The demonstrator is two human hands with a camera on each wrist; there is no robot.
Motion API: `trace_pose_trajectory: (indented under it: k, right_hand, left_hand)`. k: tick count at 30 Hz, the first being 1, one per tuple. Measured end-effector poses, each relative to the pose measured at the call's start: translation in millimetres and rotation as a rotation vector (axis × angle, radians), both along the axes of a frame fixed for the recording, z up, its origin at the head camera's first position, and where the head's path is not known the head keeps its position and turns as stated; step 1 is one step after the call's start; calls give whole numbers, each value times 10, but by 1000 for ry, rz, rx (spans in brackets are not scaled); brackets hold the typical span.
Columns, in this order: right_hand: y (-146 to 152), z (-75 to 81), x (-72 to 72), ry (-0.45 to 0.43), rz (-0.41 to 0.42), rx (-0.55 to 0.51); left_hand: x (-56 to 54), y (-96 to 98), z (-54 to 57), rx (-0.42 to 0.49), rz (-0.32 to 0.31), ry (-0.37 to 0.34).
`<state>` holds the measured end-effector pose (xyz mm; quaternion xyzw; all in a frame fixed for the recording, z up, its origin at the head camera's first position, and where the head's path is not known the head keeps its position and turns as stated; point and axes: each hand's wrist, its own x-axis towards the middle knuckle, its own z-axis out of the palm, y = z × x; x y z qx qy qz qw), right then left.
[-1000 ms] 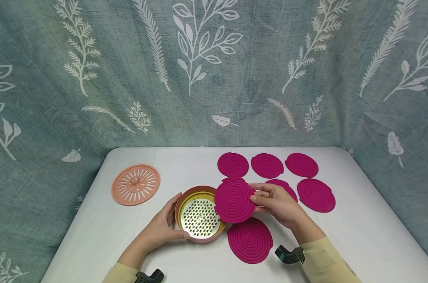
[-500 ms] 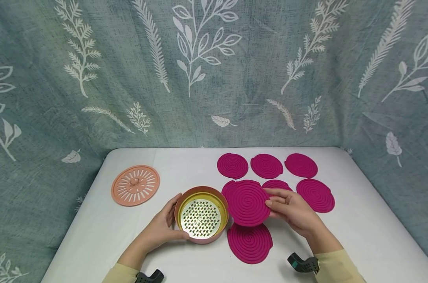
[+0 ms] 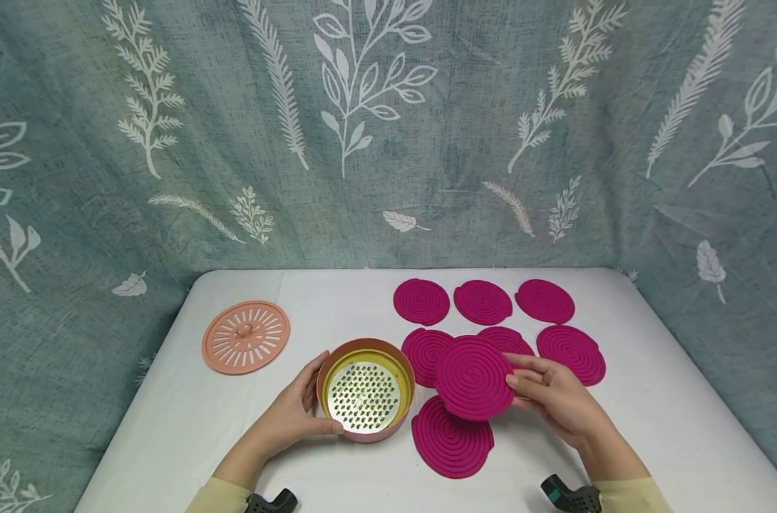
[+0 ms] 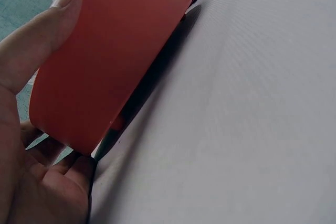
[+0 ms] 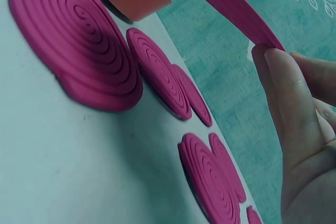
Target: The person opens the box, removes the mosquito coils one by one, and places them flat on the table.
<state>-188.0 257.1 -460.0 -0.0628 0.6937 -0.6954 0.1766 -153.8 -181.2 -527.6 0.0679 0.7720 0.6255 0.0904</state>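
Observation:
In the head view my left hand (image 3: 301, 407) holds a round terracotta-coloured container (image 3: 374, 435) by its left side, thumb toward the front. Inside it are a yellow ring (image 3: 371, 355) and a metal grater plate (image 3: 363, 397). The left wrist view shows the container's smooth outer wall (image 4: 110, 56) with the thumb against it. My right hand (image 3: 558, 399) pinches the right edge of a magenta spiral coaster (image 3: 473, 377), raised above the table. Beneath it, partly covered, lies another spiral coaster (image 3: 453, 449). In the right wrist view the raised coaster (image 5: 236, 6) appears nearly edge-on between thumb and fingers.
Several more magenta spiral coasters lie in rows toward the back right, among them a back-left one (image 3: 421, 301) and a rightmost one (image 3: 571, 355). An orange slotted lid (image 3: 246, 337) with a knob lies at left. A patterned curtain (image 3: 388, 142) hangs behind the white table (image 3: 337, 299).
My right hand has carried the pinched coaster rightward and slightly nearer, away from over the container's right rim, uncovering the whole grater plate. The left hand stays on the container.

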Motion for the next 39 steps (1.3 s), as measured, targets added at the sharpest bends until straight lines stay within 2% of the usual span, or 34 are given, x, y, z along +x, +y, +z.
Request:
trace_pose_trajectory:
  k: [11, 23, 27, 31, 35, 39]
  right_hand:
    - [254, -112, 126, -14, -61, 7]
    - [488, -216, 192, 5, -55, -91]
    - [549, -248, 204, 24, -30, -141]
    - [594, -288, 215, -11, -12, -190]
    - [625, -343, 219, -63, -31, -177]
    - [686, -397, 215, -72, -42, -149]
  left_hand:
    - [4, 28, 22, 11, -9, -13]
    - [-12, 44, 42, -3, -8, 2]
    - [-20, 44, 48, -7, -1, 9]
    - [-7, 30, 50, 2, -4, -11]
    - [16, 15, 53, -4, -2, -24]
    - [19, 14, 60, -6, 2, -22]
